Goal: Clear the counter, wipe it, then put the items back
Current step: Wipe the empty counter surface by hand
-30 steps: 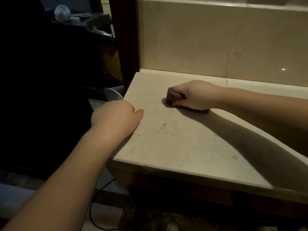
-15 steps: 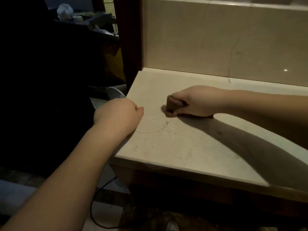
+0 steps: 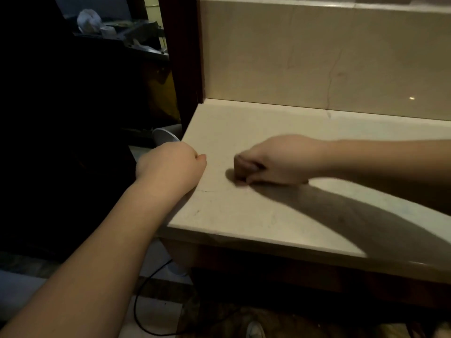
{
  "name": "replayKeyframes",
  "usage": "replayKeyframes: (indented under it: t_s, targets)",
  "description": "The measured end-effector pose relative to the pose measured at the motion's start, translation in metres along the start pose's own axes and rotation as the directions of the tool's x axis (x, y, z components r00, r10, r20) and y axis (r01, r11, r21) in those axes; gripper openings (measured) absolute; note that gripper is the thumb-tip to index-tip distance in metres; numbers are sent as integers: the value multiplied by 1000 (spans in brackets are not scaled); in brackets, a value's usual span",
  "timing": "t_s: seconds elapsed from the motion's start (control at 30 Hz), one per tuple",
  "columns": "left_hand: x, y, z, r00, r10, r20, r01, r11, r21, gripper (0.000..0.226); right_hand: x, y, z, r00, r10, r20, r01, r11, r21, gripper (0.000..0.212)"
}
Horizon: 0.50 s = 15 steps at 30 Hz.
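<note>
While the wiping step is, by my judgement, in hand, the scene reads as follows from left to right. Dark shelving with pale clutter (image 3: 89, 19) fills the far left, too dim to identify. A white round-rimmed object (image 3: 166, 137) sits just off the counter's left edge, partly hidden behind the left hand.

Left hand (image 3: 170, 167): fingers curled into a loose fist, nothing visible inside it, resting against the left edge of the cream marble counter (image 3: 244, 215), seemingly as a brace. Whether it holds anything I cannot tell.

Right hand (image 3: 275, 161): knuckles down on the counter, well inside the left edge and roughly midway between the back wall and the front edge. Fingers wrap a small dark brownish wad (image 3: 240, 167), probably the wiping cloth or sponge; only its end shows. Motion blur on this hand.

No items stand on the visible counter. A thin black cable (image 3: 146, 289) loops on the floor below.

Risks:
- A stroke carried towards the left edge could meet the bracing hand or nudge the white object off its perch.
- The wad is mostly enclosed, so knuckles rather than cloth may drag on the stone.
- Dim light may hide missed streaks.
- The cable is a snag hazard for feet.
</note>
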<state>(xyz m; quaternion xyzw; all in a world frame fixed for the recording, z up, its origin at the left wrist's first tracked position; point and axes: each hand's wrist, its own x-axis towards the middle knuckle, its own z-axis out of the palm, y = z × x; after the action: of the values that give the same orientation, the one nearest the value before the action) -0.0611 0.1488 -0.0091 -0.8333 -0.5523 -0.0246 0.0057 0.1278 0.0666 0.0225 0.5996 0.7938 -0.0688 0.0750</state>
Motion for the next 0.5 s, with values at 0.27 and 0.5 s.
replayKeyframes:
  t_s: [0.27, 0.5]
  targets:
    - [-2, 2, 1, 1000, -13, -8, 13, 1000, 0, 43, 3, 3, -3, 997, 49, -61, -45, 997, 60, 22]
    - [-3, 3, -1, 997, 67, 32, -71, 988, 138, 32, -5, -9, -4, 997, 78, 4, -78, 995, 56, 26]
